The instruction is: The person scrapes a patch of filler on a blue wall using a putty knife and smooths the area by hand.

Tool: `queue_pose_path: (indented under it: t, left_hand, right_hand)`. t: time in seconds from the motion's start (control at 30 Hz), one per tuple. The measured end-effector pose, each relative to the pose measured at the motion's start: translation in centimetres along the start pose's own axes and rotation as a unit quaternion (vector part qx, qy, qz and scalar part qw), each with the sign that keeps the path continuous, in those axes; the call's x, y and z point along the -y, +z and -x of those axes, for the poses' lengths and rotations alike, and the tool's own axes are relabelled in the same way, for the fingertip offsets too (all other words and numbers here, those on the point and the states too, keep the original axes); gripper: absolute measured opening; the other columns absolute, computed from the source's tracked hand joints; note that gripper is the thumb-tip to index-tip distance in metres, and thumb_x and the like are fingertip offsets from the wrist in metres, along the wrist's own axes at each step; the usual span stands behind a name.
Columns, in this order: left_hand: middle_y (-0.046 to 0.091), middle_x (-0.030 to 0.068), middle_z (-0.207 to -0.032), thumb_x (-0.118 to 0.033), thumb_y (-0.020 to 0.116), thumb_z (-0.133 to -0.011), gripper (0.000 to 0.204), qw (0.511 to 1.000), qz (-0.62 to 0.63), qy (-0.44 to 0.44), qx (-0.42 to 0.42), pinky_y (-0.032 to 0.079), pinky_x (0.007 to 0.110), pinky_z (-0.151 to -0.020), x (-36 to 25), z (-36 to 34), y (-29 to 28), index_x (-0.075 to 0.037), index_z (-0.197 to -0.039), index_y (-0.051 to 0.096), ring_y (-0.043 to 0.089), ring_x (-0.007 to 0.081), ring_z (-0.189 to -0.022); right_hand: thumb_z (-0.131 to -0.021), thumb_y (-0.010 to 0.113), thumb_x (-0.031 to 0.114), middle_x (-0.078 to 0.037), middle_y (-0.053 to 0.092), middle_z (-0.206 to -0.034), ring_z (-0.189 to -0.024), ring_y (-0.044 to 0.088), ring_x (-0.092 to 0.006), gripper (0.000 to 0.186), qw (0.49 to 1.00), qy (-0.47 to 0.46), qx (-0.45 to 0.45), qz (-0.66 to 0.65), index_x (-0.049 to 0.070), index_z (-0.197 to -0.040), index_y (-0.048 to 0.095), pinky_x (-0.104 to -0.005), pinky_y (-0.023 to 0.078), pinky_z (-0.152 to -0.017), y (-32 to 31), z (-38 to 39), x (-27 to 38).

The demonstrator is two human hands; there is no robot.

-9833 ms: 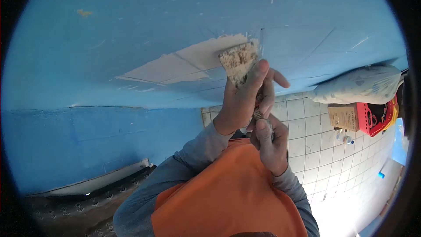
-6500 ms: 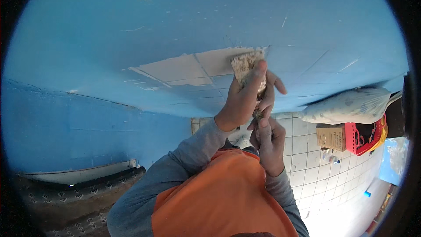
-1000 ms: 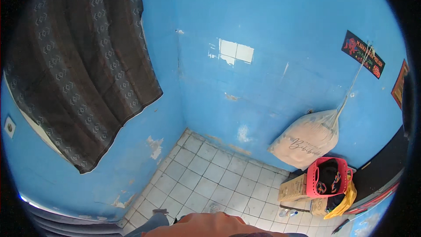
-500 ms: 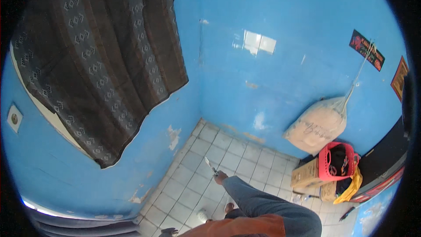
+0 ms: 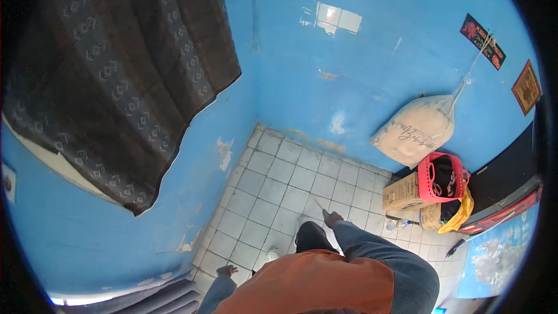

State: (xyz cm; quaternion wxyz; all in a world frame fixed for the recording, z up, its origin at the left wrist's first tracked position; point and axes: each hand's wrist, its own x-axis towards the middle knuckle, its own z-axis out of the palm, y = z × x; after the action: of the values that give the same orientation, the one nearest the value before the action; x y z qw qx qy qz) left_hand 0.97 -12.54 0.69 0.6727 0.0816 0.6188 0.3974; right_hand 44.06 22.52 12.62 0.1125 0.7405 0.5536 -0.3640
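Note:
My right hand point(image 5: 332, 218) is closed on a slim tool with a pale, narrow blade point(image 5: 317, 203), held out over the floor tiles. The hand covers its handle, and the exact kind is too small to make out. My left hand point(image 5: 227, 270) hangs low by the left wall, its fingers apart and holding nothing. Between the hands a dark-clad knee point(image 5: 312, 237) of mine shows. Beside it a small white object point(image 5: 273, 253) with a mottled surface is on the floor.
A dark patterned curtain point(image 5: 133, 81) hangs at the left. A stuffed cream sack point(image 5: 415, 131) hangs on the blue wall. At the right are a pink basket point(image 5: 425, 179), a cardboard box point(image 5: 401, 193), a yellow cloth point(image 5: 462, 214) and a clear bottle point(image 5: 397, 225).
My right hand has moved right with the tool, whose blade now appears thinner. My left hand has come further into view. The room has shifted upward in the picture, and more of my torso shows.

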Motion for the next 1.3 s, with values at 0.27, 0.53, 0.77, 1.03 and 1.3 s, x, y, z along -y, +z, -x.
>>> queue_pose_path:
  t: [0.27, 0.53, 0.77, 1.03, 1.3]
  left_hand:
    - [0.06, 0.0248, -0.11, -0.025, 0.043, -0.1, 0.03, 0.983, 0.131, 0.119, -0.049, 0.055, 0.068, -0.074, -11.9, -12.3, 3.0, 0.001, -0.114, 0.05, 0.067, 0.0394, -0.091]
    - [0.065, 0.0191, -0.087, -0.037, 0.05, -0.099, 0.041, 0.972, -0.083, 0.052, -0.215, 0.058, 0.049, -0.071, -21.4, -19.3, 11.8, -0.001, -0.12, 0.052, 0.068, 0.0292, -0.081]
    - [0.066, 0.0144, -0.091, -0.039, 0.051, -0.099, 0.04, 0.954, -0.127, 0.21, -0.172, 0.052, 0.042, -0.077, -33.5, -30.5, 19.8, -0.004, -0.118, 0.06, 0.066, 0.025, -0.086]
    - [0.066, 0.0163, -0.103, -0.028, 0.058, -0.095, 0.033, 0.721, -0.42, 0.547, -0.068, 0.048, 0.045, -0.087, -56.0, -32.8, 40.0, -0.005, -0.119, 0.06, 0.062, 0.0367, -0.099]
    - [0.05, 0.0139, -0.134, -0.021, 0.066, -0.089, 0.048, 0.522, -0.502, 0.685, 0.079, 0.033, 0.052, -0.106, -75.7, -27.1, 56.3, -0.01, -0.134, 0.05, 0.044, 0.036, -0.128]
  right_hand:
    - [-0.101, 0.032, 0.029, -0.029, 0.059, -0.117, -0.107, 0.061, -0.0446, 0.047, 0.989, 0.106, -0.103, -0.015, 0.011, -0.144, 0.041, -0.0512, 0.051, -0.09, 2.6, 0.2, -8.4]
    - [-0.091, 0.052, 0.056, -0.03, 0.066, -0.096, -0.095, 0.064, -0.046, 0.06, 0.926, 0.177, -0.219, -0.251, -0.004, -0.098, 0.056, -0.0533, 0.05, -0.08, -0.7, -8.7, -7.9]
    - [-0.082, 0.076, 0.042, -0.016, 0.067, -0.081, -0.075, 0.065, -0.0263, 0.046, 0.871, 0.045, -0.33, -0.362, 0.001, -0.097, 0.06, -0.0384, 0.051, -0.069, -12.4, -24.9, 2.9]
    - [-0.091, 0.069, 0.018, -0.011, 0.064, -0.084, -0.074, 0.057, -0.0173, 0.028, 0.731, -0.24, -0.426, -0.476, 0.003, -0.112, 0.059, -0.0322, 0.047, -0.066, -32.7, -22.4, 19.2]
    - [-0.095, 0.062, 0.012, -0.005, 0.063, -0.094, -0.081, 0.055, -0.0093, 0.037, 0.717, -0.283, -0.404, -0.493, 0.0, -0.129, 0.054, -0.0242, 0.046, -0.071, -46.7, -18.4, 29.4]
